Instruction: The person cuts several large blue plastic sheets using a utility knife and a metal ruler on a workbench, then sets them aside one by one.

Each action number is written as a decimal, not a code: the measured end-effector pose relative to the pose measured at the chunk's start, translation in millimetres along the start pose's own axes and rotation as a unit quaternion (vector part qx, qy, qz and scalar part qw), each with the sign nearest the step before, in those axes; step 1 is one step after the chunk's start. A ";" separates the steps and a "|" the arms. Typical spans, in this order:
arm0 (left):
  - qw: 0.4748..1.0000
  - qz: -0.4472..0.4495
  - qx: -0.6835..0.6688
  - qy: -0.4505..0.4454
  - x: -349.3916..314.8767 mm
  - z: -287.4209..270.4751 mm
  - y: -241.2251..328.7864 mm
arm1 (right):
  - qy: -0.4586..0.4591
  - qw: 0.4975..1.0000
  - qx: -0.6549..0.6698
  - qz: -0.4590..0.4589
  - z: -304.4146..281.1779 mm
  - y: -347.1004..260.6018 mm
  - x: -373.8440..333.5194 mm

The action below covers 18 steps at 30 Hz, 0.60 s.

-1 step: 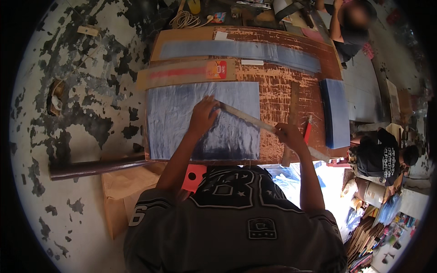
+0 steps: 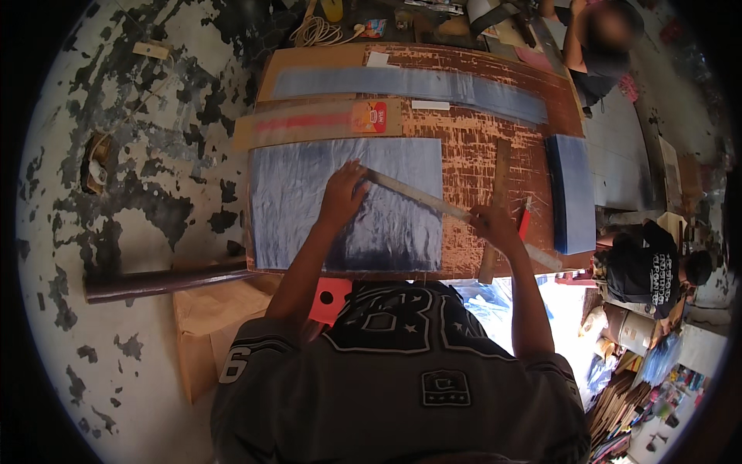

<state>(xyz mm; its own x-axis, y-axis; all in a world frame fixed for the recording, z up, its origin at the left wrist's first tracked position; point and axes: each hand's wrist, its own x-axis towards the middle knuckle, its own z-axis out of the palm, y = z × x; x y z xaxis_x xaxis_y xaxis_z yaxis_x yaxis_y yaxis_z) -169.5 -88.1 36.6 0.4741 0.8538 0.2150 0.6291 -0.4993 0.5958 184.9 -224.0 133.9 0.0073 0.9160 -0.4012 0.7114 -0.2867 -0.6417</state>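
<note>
A long metal ruler [image 2: 421, 197] slants over a blue-grey streaked sheet [image 2: 290, 205] that lies flat at the near left of the table. Its upper left end sits at the fingertips of my left hand [image 2: 342, 195], between thumb and fingers. Farther along, my right hand [image 2: 495, 228] is closed around the ruler, beyond the sheet's right edge. The ruler's lower end sticks out past that hand toward the table's front edge. Close to my right hand are a red-handled tool [image 2: 525, 220], partly hidden, and a brown wooden strip [image 2: 501, 174] lying upright across the board.
The worn brown tabletop [image 2: 468, 170] carries a stack of blue sheets [image 2: 570, 193] at right, a cardboard strip [image 2: 301, 120] and a long blue strip [image 2: 410, 83] behind. A dark roll [image 2: 166, 284] juts out left. Two people [image 2: 599, 50] [image 2: 645, 263] are beyond the table.
The ruler's upper end and my left hand have shifted slightly left and up. My right hand has moved a little to the right, still gripping the ruler.
</note>
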 end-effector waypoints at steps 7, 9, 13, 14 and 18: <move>0.986 -0.054 0.156 0.019 13.3 26.1 -40.0 | 0.067 0.970 -0.196 -0.124 -12.4 54.6 116.5; 0.981 -0.063 0.181 0.040 17.6 24.9 -51.3 | 0.057 0.976 -0.181 -0.110 -16.9 39.4 146.8; 0.977 -0.070 0.195 0.055 29.0 23.8 -58.2 | 0.170 0.953 -0.139 -0.208 -9.1 57.8 190.1; 0.977 -0.071 0.193 0.055 30.0 24.4 -59.8 | 0.181 0.947 -0.154 -0.215 -7.6 62.2 195.2; 0.975 -0.075 0.201 0.062 27.0 26.5 -53.4 | 0.227 0.930 -0.173 -0.231 0.4 60.3 194.0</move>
<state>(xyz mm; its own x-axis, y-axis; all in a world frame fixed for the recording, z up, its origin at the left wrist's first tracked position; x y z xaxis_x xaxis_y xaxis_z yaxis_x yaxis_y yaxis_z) -174.0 -42.3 -10.0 0.2954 0.9205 0.2556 0.8884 -0.3631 0.2809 228.9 -63.7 17.1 -0.1154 0.9657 0.2328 0.8950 0.2027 -0.3973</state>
